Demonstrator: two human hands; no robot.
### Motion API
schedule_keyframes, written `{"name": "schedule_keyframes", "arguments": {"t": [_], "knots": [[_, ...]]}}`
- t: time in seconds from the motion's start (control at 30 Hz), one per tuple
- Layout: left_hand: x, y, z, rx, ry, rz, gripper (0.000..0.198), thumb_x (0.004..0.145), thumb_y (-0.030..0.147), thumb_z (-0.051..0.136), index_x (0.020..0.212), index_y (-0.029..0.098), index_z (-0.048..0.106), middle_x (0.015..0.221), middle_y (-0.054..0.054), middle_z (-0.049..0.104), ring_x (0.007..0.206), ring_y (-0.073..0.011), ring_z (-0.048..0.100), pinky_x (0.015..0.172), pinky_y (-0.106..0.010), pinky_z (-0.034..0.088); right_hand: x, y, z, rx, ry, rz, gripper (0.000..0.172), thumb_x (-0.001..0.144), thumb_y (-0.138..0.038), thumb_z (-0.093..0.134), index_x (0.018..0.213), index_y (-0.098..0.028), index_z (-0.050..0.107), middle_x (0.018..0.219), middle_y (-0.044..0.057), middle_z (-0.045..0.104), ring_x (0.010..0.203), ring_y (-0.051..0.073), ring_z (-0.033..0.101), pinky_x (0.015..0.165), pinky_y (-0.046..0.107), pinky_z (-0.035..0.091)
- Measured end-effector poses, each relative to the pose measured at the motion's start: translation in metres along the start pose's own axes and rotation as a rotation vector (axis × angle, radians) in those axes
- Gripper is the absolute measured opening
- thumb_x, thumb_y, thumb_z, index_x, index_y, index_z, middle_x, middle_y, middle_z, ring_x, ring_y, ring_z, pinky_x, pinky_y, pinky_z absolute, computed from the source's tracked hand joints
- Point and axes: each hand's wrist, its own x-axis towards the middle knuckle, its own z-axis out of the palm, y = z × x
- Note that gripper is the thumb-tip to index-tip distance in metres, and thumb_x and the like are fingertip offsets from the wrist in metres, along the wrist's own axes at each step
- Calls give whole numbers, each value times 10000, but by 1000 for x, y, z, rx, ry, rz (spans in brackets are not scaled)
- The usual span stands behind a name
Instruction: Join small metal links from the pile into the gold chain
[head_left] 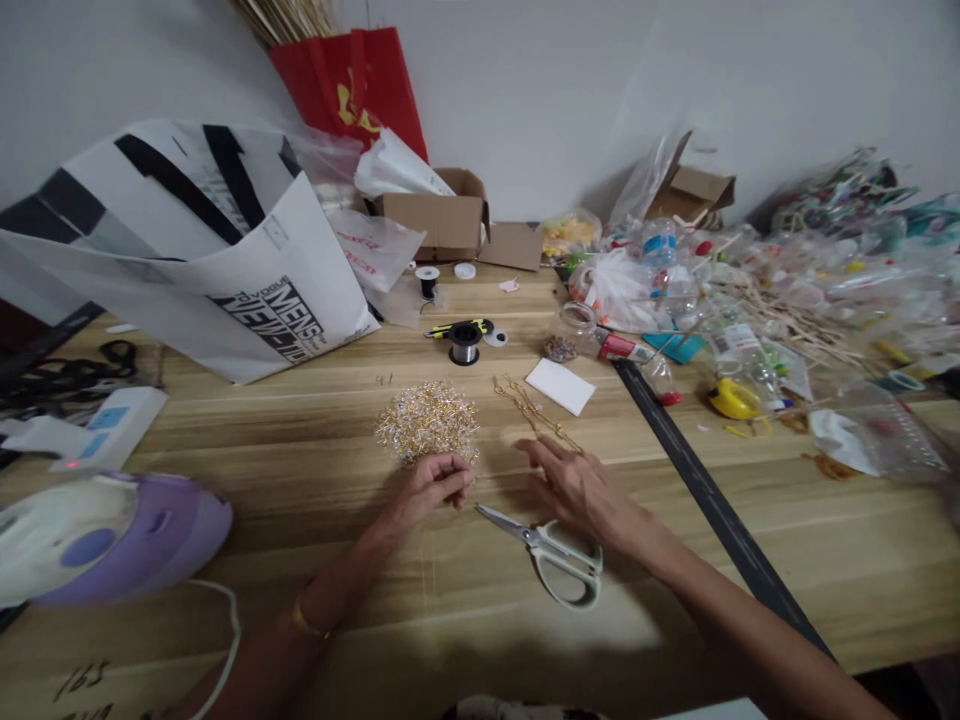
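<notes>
Gold-and-clear small beads or fittings (427, 420), too fine to tell apart singly, form a loose round heap near the middle of a light-brown wood-grained tabletop (330, 590). The person's left hand (439, 482), with a thin gold-coloured bracelet (304, 622) above its wrist, lies at the near edge of the heap; its fingers are curled and its thumb is drawn toward the index finger, and whether anything small is pinched between them cannot be told. The right hand (579, 487) is loosely open, palm down, its fingers pointing left. Just beyond it extend slender gold-coloured chain strands (534, 411), beside a flat white rectangular paper piece (561, 386). Steel scissors with off-white looped handles (532, 538) lie between the forearms, tips toward the left hand, handles just below the right. Beyond the heap stand a black-flanged spool of silvery wire (465, 345) and, behind it, a yellow-and-black hand tool (442, 330). A purple-and-white rounded appliance (150, 540) occupies the left side; assorted clear plastic bottles and packaging (735, 260) crowd the far right.
</notes>
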Motion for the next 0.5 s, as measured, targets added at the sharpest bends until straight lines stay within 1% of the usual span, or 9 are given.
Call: {"name": "schedule_keyframes", "arguments": {"t": [0.07, 0.13, 0.17, 0.23, 0.27, 0.33, 0.37, 0.43, 0.5], "knots": [[0, 0, 0, -12, 8, -5, 263, 678, 380, 659, 674, 134, 566, 535, 33, 537, 475, -77, 482, 505, -205, 398, -14, -5, -9, -43, -93, -10, 152, 879, -167, 426, 998, -174, 520, 797, 31, 582, 638, 128, 548, 594, 238, 380], [-1, -1, 0, -18, 13, -10, 264, 675, 378, 662, 669, 132, 568, 530, 32, 540, 474, -76, 484, 504, -204, 398, -30, -11, -14, -68, -179, -18, 99, 880, -183, 446, 929, -175, 532, 789, 31, 594, 612, 125, 551, 558, 237, 366], [-1, -1, 0, -22, 13, -12, 262, 673, 376, 663, 669, 132, 569, 529, 32, 542, 475, -76, 485, 506, -204, 401, -37, -14, -15, -80, -190, -19, 94, 886, -211, 455, 918, -176, 536, 781, 33, 597, 619, 131, 559, 556, 241, 371], [-1, -2, 0, -36, 20, -13, 260, 668, 374, 668, 673, 133, 571, 528, 32, 547, 475, -75, 488, 509, -205, 405, -50, -19, -10, -87, -242, -74, 150, 895, -246, 467, 1022, -204, 535, 832, 38, 615, 695, 150, 588, 594, 249, 404], [-1, -2, 0, -45, 24, -15, 260, 665, 373, 671, 675, 133, 573, 527, 32, 550, 476, -75, 489, 509, -206, 407, -55, -21, -5, -110, -246, -89, 210, 889, -246, 478, 1095, -220, 516, 882, 47, 621, 726, 161, 596, 608, 257, 422], [0, -3, 0, -61, 36, -21, 260, 657, 370, 679, 677, 132, 576, 522, 31, 555, 478, -78, 495, 510, -207, 411, -62, -25, 6, -179, -221, -45, 367, 874, -231, 493, 1238, -229, 444, 1009, 88, 617, 805, 198, 605, 619, 280, 455], [0, -3, 0, -66, 41, -25, 261, 652, 368, 685, 673, 131, 578, 518, 31, 556, 477, -79, 497, 509, -208, 413, -64, -27, 11, -207, -216, -28, 411, 871, -222, 488, 1277, -220, 418, 1067, 110, 607, 844, 217, 603, 634, 296, 472], [0, -2, 0, -66, 46, -33, 263, 640, 364, 696, 667, 129, 582, 513, 30, 560, 475, -80, 502, 511, -212, 419, -66, -29, 19, -222, -205, 8, 440, 859, -180, 468, 1295, -205, 412, 1104, 129, 602, 853, 229, 602, 642, 315, 494], [1, -1, 0, -62, 52, -39, 262, 629, 359, 704, 668, 126, 589, 515, 29, 568, 474, -80, 505, 513, -215, 424, -67, -30, 21, -197, -199, 32, 454, 838, -144, 454, 1288, -199, 429, 1138, 139, 590, 886, 240, 597, 662, 328, 505]]}}
